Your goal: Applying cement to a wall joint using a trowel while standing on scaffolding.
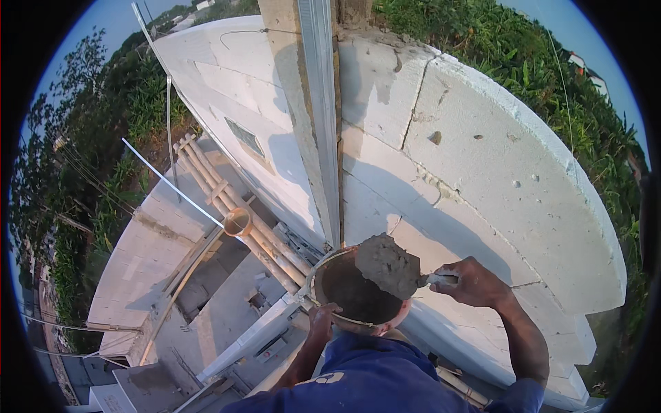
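Note:
My right hand (475,282) is closed around the handle of a trowel (444,277). A thick heap of wet grey mortar (387,261) covers the blade, which is over the right side of a round bucket (398,321). Dark shade fills much of the bucket, so how much it holds is hard to see. At its near left rim, my left hand (323,319) grips the edge. Just beyond the trowel rises a wall of pale blocks (475,186), split by an upright concrete post (292,76) with a metal channel (320,117) along it.
Left of the wall, a small brown bucket (237,221) sits by bamboo poles (268,251), near a long thin white pipe (169,182). Lower down lie a concrete floor (220,323) and a second, lower block wall (131,268). Greenery (475,41) grows beyond the wall.

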The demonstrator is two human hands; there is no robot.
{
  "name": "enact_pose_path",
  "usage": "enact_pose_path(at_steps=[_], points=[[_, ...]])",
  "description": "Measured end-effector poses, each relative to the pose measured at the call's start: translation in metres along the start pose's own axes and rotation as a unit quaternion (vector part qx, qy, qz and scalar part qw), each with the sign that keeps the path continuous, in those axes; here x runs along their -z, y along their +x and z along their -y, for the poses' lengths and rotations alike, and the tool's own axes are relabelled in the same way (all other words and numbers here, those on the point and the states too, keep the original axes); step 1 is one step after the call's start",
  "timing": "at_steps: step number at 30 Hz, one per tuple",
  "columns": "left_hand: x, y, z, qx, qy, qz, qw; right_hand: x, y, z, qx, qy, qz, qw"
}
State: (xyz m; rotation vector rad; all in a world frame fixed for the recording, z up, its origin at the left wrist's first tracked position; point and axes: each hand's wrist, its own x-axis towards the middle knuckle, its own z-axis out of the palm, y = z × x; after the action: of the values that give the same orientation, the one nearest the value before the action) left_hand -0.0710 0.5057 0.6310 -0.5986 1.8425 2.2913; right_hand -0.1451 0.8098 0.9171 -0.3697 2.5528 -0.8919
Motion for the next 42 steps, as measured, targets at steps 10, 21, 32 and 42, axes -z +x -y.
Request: enact_pose_path(at_steps=[10, 21, 32, 42], points=[[0.031, 0.043, -0.024, 0.026, -0.05, -0.035, 0.998, 0.2, 0.007, 0.187, -0.082, -0.113, -0.153, 0.978], [0.07, 0.057, -0.01, 0.065, -0.012, -0.049, 0.997, 0.245, 0.189, 0.294, 0.066, -0.595, -0.265, 0.756], [0.08, 0.049, -0.008, -0.283, 0.427, 0.075, 0.856, 0.227, 0.128, 0.262, -0.068, -0.379, -0.478, 0.79], [0.078, 0.058, 0.023, -0.032, 0.162, 0.048, 0.985, 0.227, 0.102, 0.153, 0.091, -0.451, -0.407, 0.789]])
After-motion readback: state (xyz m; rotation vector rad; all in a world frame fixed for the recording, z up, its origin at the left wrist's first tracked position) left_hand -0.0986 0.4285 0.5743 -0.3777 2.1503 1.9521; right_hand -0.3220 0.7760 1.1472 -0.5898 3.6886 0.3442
